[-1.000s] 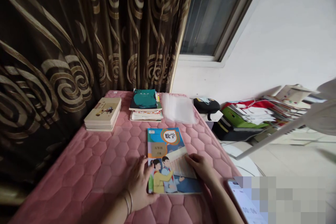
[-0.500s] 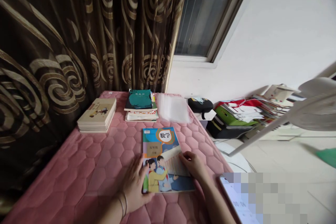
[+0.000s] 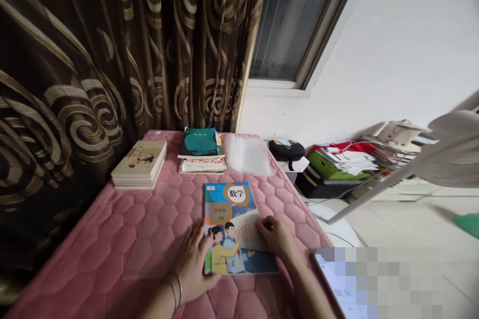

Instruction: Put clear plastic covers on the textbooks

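Note:
A maths textbook with a blue illustrated cover lies on a pink quilted mattress in front of me. My left hand rests along its left edge, fingers stretched out and thumb by the lower left corner. At the right edge, my right hand has its fingers bent and closed on the book's side; the fingertips are partly hidden. A clear plastic book cover spreads flat to the left of the textbook, partly beneath my left hand.
Beige books are stacked at the back left. A teal-topped book pile and clear plastic sleeves lie behind the textbook. A phone is at the right edge. Beyond stand a white fan and a black case.

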